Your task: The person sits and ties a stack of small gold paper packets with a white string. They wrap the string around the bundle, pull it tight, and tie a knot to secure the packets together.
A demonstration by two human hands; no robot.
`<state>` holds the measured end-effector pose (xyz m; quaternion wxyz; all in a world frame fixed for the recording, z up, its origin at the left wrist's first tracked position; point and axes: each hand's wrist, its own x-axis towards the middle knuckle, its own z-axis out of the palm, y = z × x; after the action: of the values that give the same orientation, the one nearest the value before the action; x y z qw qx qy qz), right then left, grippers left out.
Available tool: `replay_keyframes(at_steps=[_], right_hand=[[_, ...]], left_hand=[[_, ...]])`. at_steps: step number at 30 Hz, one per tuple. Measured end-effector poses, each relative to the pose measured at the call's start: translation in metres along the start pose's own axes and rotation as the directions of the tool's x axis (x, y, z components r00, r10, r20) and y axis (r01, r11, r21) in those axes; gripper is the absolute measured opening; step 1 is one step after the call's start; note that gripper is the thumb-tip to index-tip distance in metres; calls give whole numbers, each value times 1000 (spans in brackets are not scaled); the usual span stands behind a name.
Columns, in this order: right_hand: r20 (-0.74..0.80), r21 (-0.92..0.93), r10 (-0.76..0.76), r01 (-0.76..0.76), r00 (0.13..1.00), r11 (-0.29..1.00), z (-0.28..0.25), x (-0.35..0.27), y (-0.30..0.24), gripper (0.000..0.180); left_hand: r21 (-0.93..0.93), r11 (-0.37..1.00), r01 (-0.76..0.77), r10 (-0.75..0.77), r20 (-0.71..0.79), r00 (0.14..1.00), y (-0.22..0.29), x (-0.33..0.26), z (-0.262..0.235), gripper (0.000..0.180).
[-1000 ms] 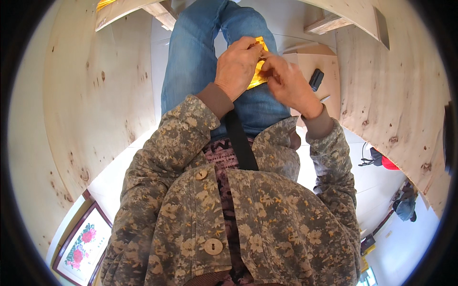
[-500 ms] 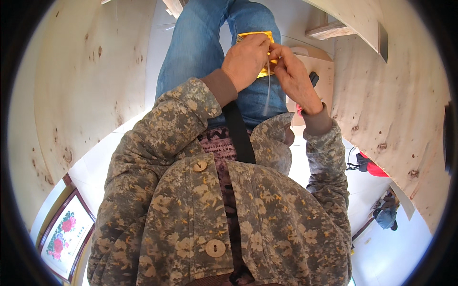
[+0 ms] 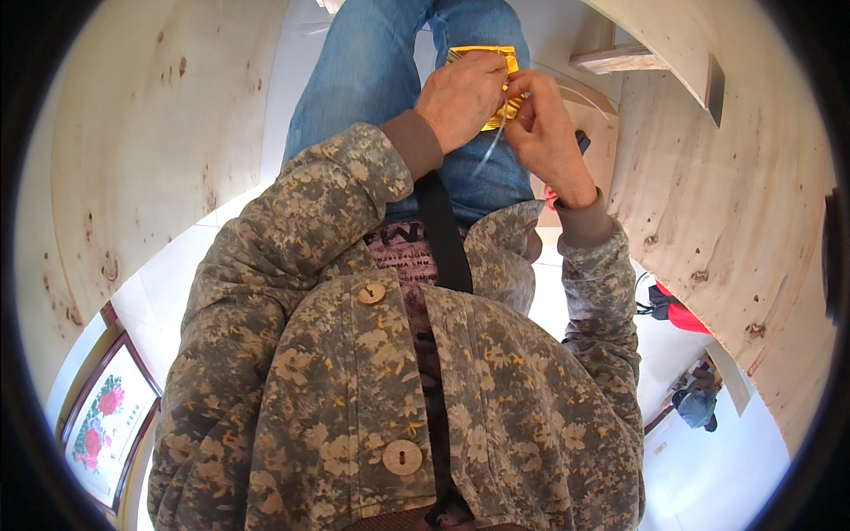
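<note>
In the head view, a gold foil packet (image 3: 511, 64) is held over the right jeans leg (image 3: 474, 190), gripped at its left by the left hand's (image 3: 462, 99) closed fingers. The right hand (image 3: 549, 128) is half curled beside it; what is pinched there cannot be told. A translucent strip (image 3: 498, 137) is already set across the packet, its tail not yet secured; any fastening is hidden. The tail is pointed toward the wearer, slanting left; the packet's far edge is nearly level, its long axis obscured.

Gold packet (image 3: 512, 112) only partly visible
</note>
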<state>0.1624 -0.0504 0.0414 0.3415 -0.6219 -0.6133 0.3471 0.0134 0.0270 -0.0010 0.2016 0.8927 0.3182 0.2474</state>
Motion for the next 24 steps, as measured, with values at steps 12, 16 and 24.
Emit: replay_keyframes(at_steps=[12, 16, 24], right_hand=[[0, -126, -8, 8, 1000, 992, -8, 7, -4, 21], [132, 85, 157, -169, 979, 982, -23, 25, -2, 13], [148, 419, 172, -219, 974, 881, -35, 49, 3, 11]], left_hand=[[7, 999, -33, 33, 21, 999, 6, 1, -2, 19], [8, 998, -57, 57, 1, 998, 7, 2, -1, 18], [55, 997, -53, 52, 18, 998, 7, 0, 0, 17]])
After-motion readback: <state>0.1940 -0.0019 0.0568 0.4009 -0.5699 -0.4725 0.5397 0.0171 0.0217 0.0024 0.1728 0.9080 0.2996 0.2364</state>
